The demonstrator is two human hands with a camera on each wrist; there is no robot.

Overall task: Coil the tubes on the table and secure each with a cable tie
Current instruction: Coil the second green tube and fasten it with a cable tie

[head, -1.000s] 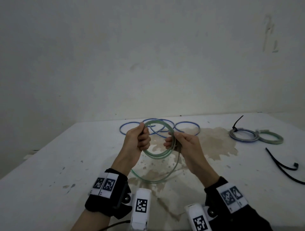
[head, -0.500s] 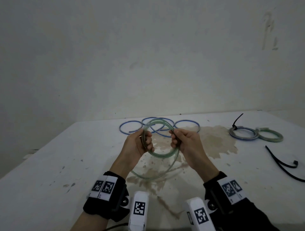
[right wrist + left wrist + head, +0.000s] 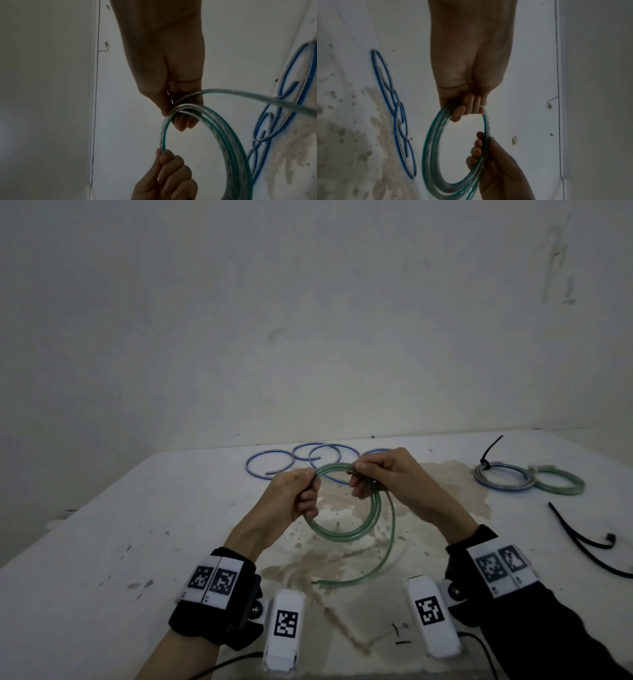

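Both hands hold the green tube (image 3: pixel 346 534) coil above the bench (image 3: pixel 102 542): the left hand (image 3: pixel 294 494) clenches it at 9 o'clock, the right hand (image 3: pixel 383 474) pinches it at 1 o'clock. Fingers hide the gripped stretches; the loose tail trails toward 6 o'clock.

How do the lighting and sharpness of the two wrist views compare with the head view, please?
Head view: dim, even light, fairly sharp; the green tube and both hands read clearly. Left wrist view: the left hand is dark against the pale wall, slightly soft. Right wrist view: the right hand is likewise backlit, and the loose tube end blurs towards the frame's edge.
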